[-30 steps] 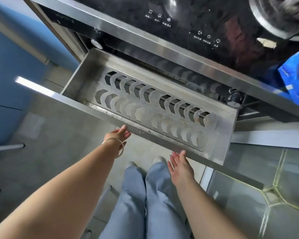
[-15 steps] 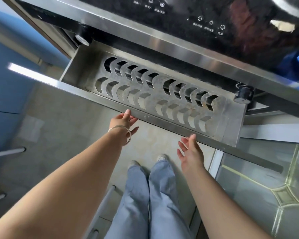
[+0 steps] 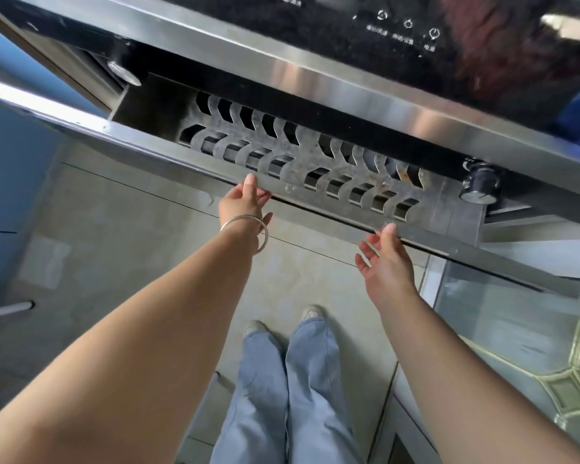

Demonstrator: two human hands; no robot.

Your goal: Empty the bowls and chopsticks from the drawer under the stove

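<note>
Pressing on the front edge of the drawer (image 3: 315, 195) are both hands, and this drawer is sitting just under the stove (image 3: 315, 75), with only a part of it showing out. The left hand (image 3: 243, 204) is touching the front edge with straight fingers (image 3: 250, 185), and a bracelet (image 3: 253, 231) is hanging on its wrist. The right hand (image 3: 387, 262) is lying further along the same edge, its fingers spread and relaxed, and only the longest fingertip is reaching the metal. Neither hand is holding anything.

Inside the drawer a metal rack (image 3: 302, 155) with wavy slots is showing, and no bowls or chopsticks are visible in it. The back part is hiding under the stove, so I cannot tell what is there.

I am judging the drawer to be stiff steel, rather heavy, running on rails, and smooth under the skin. Flat fingers on the front edge, well apart, are probably keeping it straight. The thin edge may be sharp, and fingers near the gap under the stove are risking a pinch.
</note>
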